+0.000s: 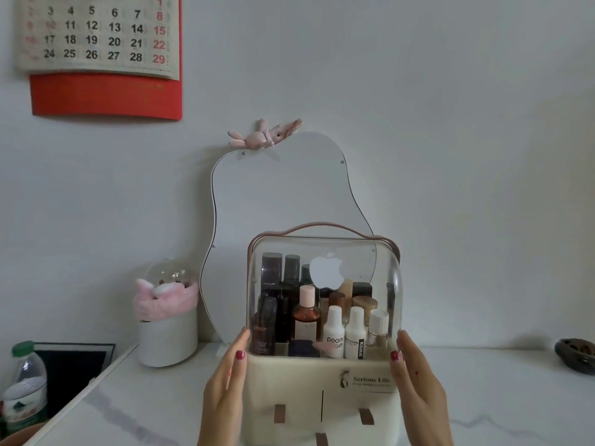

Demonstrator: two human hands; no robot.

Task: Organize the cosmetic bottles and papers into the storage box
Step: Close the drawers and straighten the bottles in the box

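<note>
The cream storage box (302, 378) stands on the white marble table, its clear domed lid (325, 249) closed under a pink handle. Inside stand several cosmetic bottles: a brown one with a pink cap (306, 312), white ones (334, 333) and dark ones (265, 329). The lower front has two drawers with brown pull tabs. My left hand (225, 384) lies flat against the box's left side, fingers straight. My right hand (418, 381) lies flat against the right side. No papers show.
A pear-shaped mirror (280, 194) with a pink plush rabbit leans on the wall behind the box. A white jar with a pink fluffy band (167, 320) stands to the left. A plastic water bottle (24, 387) and a dark dish (576, 352) sit at the edges.
</note>
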